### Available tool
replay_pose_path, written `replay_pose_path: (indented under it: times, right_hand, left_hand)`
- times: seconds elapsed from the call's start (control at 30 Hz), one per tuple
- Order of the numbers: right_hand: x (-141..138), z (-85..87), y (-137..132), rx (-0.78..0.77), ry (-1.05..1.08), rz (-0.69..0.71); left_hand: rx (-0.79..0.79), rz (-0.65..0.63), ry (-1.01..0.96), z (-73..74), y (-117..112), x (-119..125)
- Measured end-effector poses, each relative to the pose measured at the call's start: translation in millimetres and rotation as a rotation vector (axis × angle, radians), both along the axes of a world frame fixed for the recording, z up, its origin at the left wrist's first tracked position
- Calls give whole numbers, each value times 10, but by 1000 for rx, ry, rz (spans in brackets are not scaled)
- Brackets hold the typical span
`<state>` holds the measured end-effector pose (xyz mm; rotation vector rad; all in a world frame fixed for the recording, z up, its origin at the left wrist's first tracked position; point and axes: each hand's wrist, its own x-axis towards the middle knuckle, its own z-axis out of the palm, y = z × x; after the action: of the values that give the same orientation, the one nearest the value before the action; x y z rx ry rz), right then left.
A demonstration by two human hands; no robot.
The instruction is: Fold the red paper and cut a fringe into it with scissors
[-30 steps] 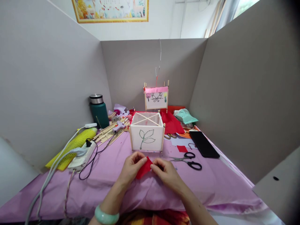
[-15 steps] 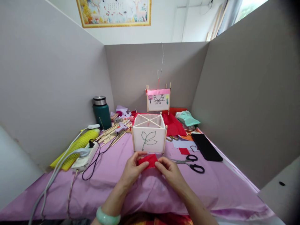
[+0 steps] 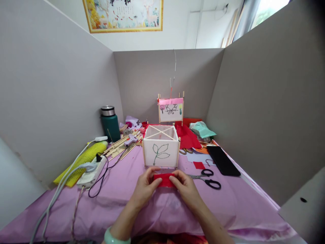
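Note:
Between my two hands is a small piece of red paper or cloth (image 3: 165, 180), stretched level just above the table. My left hand (image 3: 147, 186) pinches its left end, thumb in front and fingers behind. At the other end, my right hand (image 3: 185, 186) grips it the same way. Right behind them stands a white box-shaped lantern (image 3: 161, 154) with wooden stick edges, crossed sticks over its top and a green leaf drawing on the front. Black-handled scissors (image 3: 207, 178) lie spread on the cloth to the right of my right hand, near a red square (image 3: 199, 165).
A black phone (image 3: 223, 161) lies at the right. On the left are a power strip (image 3: 91, 172) with cables, a yellow mesh sleeve (image 3: 82, 162), a green bottle (image 3: 110, 125), a glue gun (image 3: 131, 140) and wooden sticks (image 3: 120, 145). A smaller lantern (image 3: 171, 113) hangs behind.
The red piece was slanted and partly bunched; it now lies straighter and wider as a level strip. My hands have moved slightly apart and still grip its ends.

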<state>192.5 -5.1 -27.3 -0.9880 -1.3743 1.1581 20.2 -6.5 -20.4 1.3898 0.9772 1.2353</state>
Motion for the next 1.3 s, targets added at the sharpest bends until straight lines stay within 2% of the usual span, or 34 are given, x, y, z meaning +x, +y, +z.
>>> replay_pose_path:
  times: [0.4, 0.6, 0.73, 1.2, 1.3]
  right_hand:
    - [14, -24, -11, 11, 8, -60]
    - [2, -25, -24, 28, 4, -79]
    - [1, -42, -3, 34, -2, -101]
    - [10, 8, -31, 45, -31, -107]
    - [19, 9, -17, 33, -19, -103]
  left_hand:
    - [-89, 104, -95, 28, 41, 14]
    - [-150, 72, -161, 66, 61, 13]
    - [-195, 60, -134, 47, 88, 1]
    - [-93, 54, -98, 0, 52, -13]
    - [-73, 98, -78, 13, 49, -5]
